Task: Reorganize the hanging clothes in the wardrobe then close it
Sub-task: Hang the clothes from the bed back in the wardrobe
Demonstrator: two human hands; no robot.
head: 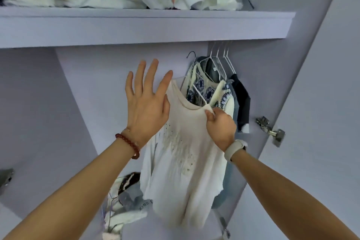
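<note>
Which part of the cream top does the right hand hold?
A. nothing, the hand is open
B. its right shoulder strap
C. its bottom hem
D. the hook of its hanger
B: the right hand pinches the shoulder strap of the cream top, while the left hand is spread open beside it.

Both arms raised forward, hands at about chest-to-head height, seen from above and behind.
The left hand [146,101] is spread, fingers straight and fanned upward, back of the hand toward the camera; a red bead bracelet [129,147] circles the left wrist. The right hand [221,124] is curled, thumb and fingers pinching a fold of cloth at the knuckles' far side; a pale watch strap [234,149] wraps the right wrist. Both forearms are bare.
</note>
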